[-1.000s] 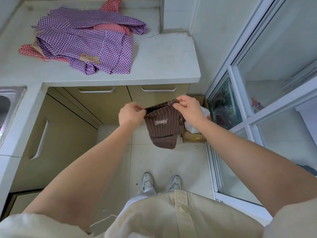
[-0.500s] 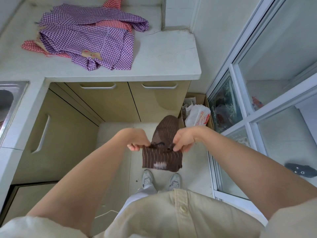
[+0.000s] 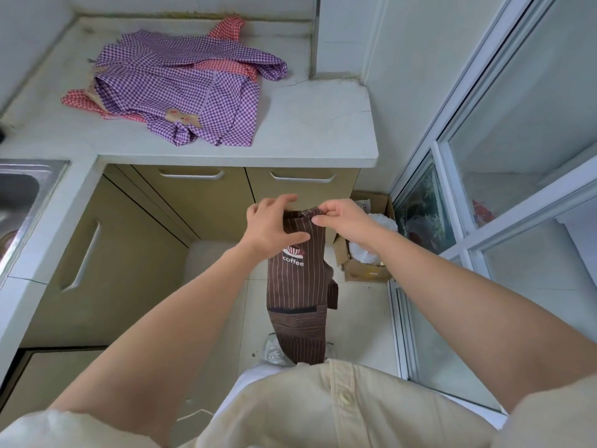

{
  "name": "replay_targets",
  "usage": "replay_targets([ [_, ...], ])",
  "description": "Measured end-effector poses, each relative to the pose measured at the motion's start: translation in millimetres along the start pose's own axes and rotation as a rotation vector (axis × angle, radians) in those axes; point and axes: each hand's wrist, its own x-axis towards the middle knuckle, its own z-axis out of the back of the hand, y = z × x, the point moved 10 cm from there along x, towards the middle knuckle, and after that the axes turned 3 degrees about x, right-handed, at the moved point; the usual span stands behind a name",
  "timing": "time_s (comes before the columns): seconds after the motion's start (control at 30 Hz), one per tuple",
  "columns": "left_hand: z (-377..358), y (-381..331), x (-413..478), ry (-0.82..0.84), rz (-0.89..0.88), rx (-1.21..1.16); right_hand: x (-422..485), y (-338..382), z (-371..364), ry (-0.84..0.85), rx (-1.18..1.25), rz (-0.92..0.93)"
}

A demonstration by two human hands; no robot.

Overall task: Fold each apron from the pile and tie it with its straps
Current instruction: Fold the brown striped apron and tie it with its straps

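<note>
Raised since the earlier frame, both hands meet at mid-frame: the left hand (image 3: pixel 269 226) clasps the top of the brown striped apron (image 3: pixel 298 299) between thumb and fingers, and the right hand (image 3: pixel 344 221) pinches its upper edge. It hangs straight below them. The checked aprons (image 3: pixel 181 92) lie on the counter (image 3: pixel 307 130), upper left.

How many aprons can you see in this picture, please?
3: a brown striped apron hanging from the left hand and right hand, a purple checked apron on the counter, and a red checked apron under it. The pile may hide more.
</note>
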Motion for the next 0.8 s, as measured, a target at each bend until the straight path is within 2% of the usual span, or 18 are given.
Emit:
replay_targets([
  [0.07, -5.4, -7.4, 5.2, 0.044, 0.001, 0.099, 1.4, 5.1, 1.7, -0.005, 0.001, 0.024],
  [0.1, -6.6, -8.1, 6.1, 0.066, 0.013, 0.074, 1.8, 6.0, 2.1, -0.003, -0.003, 0.031],
  [0.27, -2.6, -10.3, 11.3, 0.098, 0.040, -0.185, 8.4, 13.3, 7.7, 0.031, 0.020, 0.052],
  [0.37, 8.3, -18.8, 13.7, 0.073, -0.029, -0.340, 15.3, 1.0, -6.5, 0.197, -0.043, -0.035],
  [0.47, 28.3, -22.3, 19.2, 0.051, -0.084, -0.462, 30.4, -19.5, -19.9, 0.304, -0.262, -0.098],
  [0.57, 58.6, -9.7, 29.9, -0.012, -0.102, -0.595, 55.4, -29.5, -10.1, 0.218, -0.598, -0.124],
  [0.6, 68.7, -0.7, 34.2, -0.041, -0.084, -0.648, 64.0, -30.3, -4.5, 0.184, -0.638, -0.126],
  [0.8, 135.0, 97.1, 78.3, -0.308, 0.134, -0.713, 113.7, 33.2, -12.3, 0.148, -0.259, -0.043],
])
